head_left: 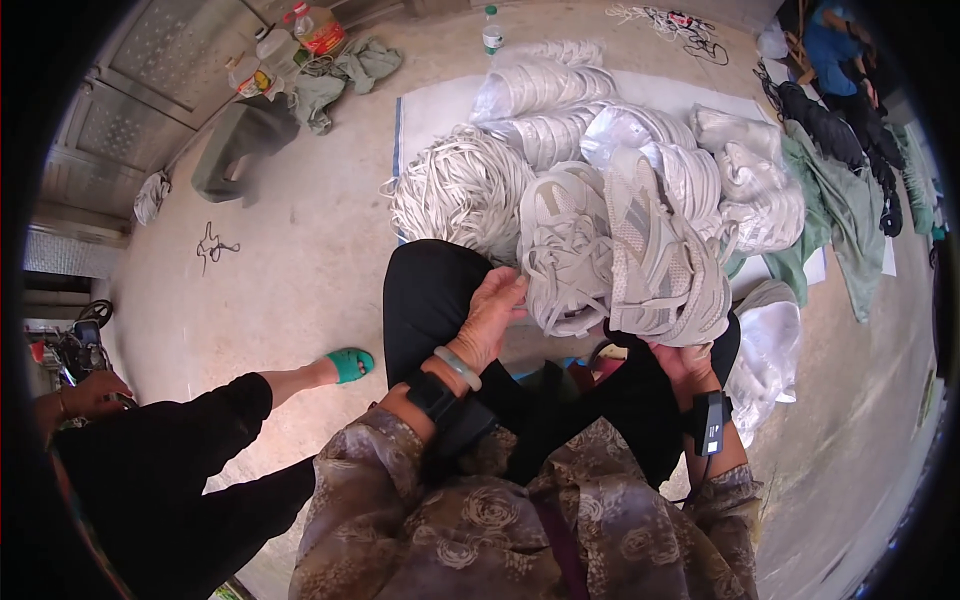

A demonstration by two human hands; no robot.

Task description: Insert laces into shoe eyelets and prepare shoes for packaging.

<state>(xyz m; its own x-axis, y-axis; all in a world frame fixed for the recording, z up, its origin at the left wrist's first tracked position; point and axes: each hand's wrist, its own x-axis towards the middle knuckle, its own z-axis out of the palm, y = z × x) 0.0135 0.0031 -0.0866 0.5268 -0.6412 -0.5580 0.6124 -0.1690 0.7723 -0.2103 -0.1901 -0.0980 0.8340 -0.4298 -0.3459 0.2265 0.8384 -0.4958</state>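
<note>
two pale grey sneakers point(620, 250) rest on the person's lap above a bare concrete floor point(290, 250), with heaps of white laces point(460, 190) and bagged shoes point(640, 130) on a white sheet beyond. the left hand point(488, 318) grips the left shoe's laces; the right hand point(682, 358) clasps the other shoe's heel from below.

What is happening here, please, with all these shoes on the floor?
A seated person holds a pair of pale grey sneakers on their lap. The left hand rests on the laces of one shoe, and the right hand supports the other shoe from below. In front of them on the concrete floor lie a heap of white laces and stacks of more shoes. Another person sits at the left, with a foot in a green sandal.
</note>
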